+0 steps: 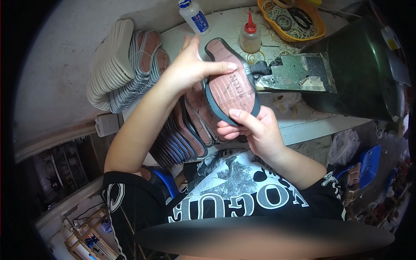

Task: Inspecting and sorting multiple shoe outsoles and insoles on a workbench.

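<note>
A shoe insole [232, 86] with a pinkish printed board face and a dark edge is tilted up in front of me. My right hand [260, 130] pinches its wide near end, thumb on the face and fingers curled beneath. The thumb of my left hand [193, 67] presses on the middle of the insole; two of its fingers point upward beside it, and the rest are hidden. The insole's right edge is against the small dark head [260, 68] of a green machine [299, 76]; whether they touch I cannot tell.
Stacks of white insoles [113, 65] and grey-edged insoles [141, 73] stand at the left, with more dark-edged insoles [180, 136] by my left forearm. Behind are a white bottle [193, 19], a red-tipped glue bottle [250, 38] and a yellow basket [318, 30] of rubber bands.
</note>
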The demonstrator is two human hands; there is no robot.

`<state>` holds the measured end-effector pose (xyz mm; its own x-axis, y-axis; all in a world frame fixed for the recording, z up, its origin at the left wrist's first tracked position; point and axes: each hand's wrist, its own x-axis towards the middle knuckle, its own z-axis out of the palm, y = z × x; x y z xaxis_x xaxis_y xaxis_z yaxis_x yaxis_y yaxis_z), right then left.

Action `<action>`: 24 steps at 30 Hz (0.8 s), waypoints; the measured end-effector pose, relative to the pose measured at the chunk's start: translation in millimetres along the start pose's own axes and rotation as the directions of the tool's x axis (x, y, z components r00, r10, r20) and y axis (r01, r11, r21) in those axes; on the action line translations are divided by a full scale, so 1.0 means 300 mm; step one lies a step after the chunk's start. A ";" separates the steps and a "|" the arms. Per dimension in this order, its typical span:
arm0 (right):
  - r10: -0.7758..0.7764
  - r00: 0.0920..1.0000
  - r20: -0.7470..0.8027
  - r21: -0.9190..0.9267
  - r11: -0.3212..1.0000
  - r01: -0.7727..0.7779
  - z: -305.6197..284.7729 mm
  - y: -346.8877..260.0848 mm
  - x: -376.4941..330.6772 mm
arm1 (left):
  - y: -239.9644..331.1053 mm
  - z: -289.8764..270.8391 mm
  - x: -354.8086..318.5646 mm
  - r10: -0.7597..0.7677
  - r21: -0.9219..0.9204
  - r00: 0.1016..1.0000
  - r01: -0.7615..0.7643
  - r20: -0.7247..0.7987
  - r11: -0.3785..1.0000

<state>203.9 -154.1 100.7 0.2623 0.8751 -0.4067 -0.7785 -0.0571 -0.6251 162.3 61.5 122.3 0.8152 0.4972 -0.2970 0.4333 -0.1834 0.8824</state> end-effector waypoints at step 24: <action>-0.046 0.988 -0.146 0.023 0.998 0.050 -0.019 -0.065 0.062 | 0.083 -0.021 -0.047 -0.108 0.458 0.957 -0.029 0.269 0.889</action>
<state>227.2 -139.4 101.6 0.3782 0.7975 -0.4701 -0.7773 -0.0023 -0.6291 159.3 55.3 150.8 0.8370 0.2672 -0.4776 0.5375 -0.5656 0.6255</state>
